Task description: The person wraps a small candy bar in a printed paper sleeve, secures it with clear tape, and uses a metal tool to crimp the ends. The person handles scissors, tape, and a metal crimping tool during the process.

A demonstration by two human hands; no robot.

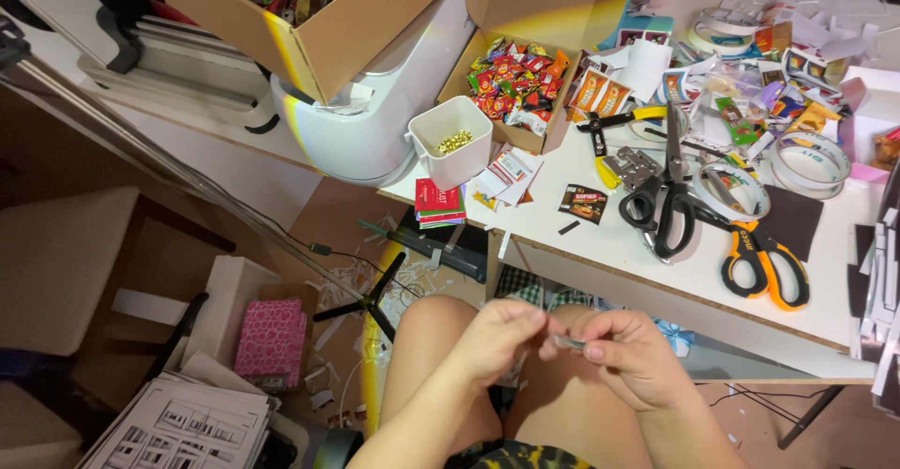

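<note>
White tabletop (656,272) edge runs just above both hands, with open room over the knees. Left hand (497,338) and right hand (633,356) meet fingertip to fingertip, each grip pinched shut on a small grey strip (568,342) between them. Black scissors (670,197) lie well apart.

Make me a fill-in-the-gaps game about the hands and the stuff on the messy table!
1. Both hands, the left hand and the right hand, pinch one small flat ____ piece over the person's knees.
2. The white cup at the table's edge holds tiny ____ bits.
3. The big scissors with black handles lie beside a pair with ____ handles.
4. The open cardboard box on the table is full of small colourful ____.

Missing words: grey; gold; orange; packets
</note>
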